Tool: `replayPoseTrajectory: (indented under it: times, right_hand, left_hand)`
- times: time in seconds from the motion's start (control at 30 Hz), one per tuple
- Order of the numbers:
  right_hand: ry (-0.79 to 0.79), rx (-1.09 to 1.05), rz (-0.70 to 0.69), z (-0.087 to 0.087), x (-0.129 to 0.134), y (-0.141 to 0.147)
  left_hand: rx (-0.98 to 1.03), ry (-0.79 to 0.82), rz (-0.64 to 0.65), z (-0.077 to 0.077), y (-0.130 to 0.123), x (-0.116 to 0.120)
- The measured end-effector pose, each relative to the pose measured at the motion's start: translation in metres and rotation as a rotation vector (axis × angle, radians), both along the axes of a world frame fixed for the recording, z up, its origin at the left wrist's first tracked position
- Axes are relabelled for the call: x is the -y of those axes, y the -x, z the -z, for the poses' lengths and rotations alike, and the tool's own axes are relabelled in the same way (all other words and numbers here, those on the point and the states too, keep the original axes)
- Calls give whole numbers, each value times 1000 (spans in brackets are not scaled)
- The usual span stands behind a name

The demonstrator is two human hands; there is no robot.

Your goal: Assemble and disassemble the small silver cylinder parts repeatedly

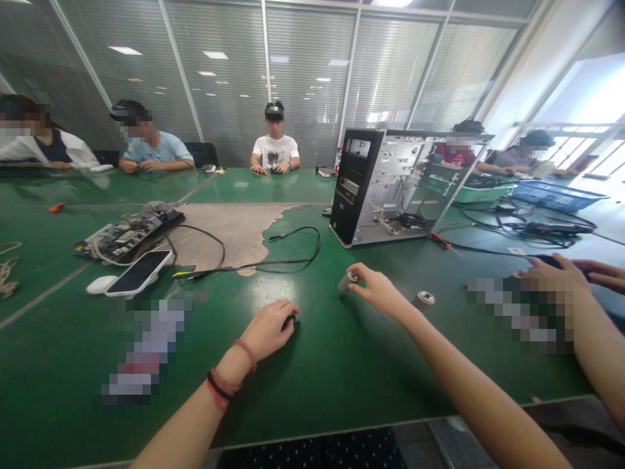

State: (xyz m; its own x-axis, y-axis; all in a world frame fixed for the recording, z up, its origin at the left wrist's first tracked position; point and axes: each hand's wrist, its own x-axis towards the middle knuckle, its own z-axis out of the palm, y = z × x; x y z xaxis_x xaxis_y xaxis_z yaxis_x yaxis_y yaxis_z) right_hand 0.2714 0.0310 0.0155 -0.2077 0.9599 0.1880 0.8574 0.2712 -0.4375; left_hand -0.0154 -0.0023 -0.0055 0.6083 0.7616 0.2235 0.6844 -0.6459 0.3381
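Observation:
My right hand (375, 290) pinches a small silver cylinder (348, 281) at its fingertips, a little above the green table mat (312, 365). My left hand (267, 330), with several bands on the wrist, rests on the mat with a small black object (290, 320) at its fingertips; most of that object is hidden. A round metal-and-white disc (426, 298) lies to the right of my right hand, not touching it. A co-worker's hand (551, 277) reaches in at the right edge.
An open desktop PC case (375, 189) stands ahead, with a red-handled screwdriver (441, 241) and black cables (537, 228) to its right. To the left lie a circuit board assembly (129, 234), a black cable (293, 251) and a smartphone (139, 272). Several co-workers sit around the table.

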Motion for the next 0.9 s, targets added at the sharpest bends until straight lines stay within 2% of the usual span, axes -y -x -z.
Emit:
replayPoseTrajectory:
  times: [0.17, 0.27, 0.4, 0.57, 0.73, 0.9]
  right_hand:
    - [-9, -185, -299, 9, 13, 38]
    - [-17, -276, -390, 24, 20, 50]
    - [-53, -432, -392, 44, 28, 60]
    - [-132, -507, -401, 55, 30, 64]
    - [-183, -552, -371, 57, 31, 61]
    - [-87, -696, -371, 48, 39, 62]
  left_hand:
    - [9, 9, -9, -1, -1, 0]
    - [22, 22, -9, -1, -3, 0]
    - [63, 51, -9, -1, -7, 1]
    - [114, 75, -30, 0, -9, 0]
    - [136, 93, -37, 0, -8, -2]
    - [168, 122, -37, -2, -9, -1]
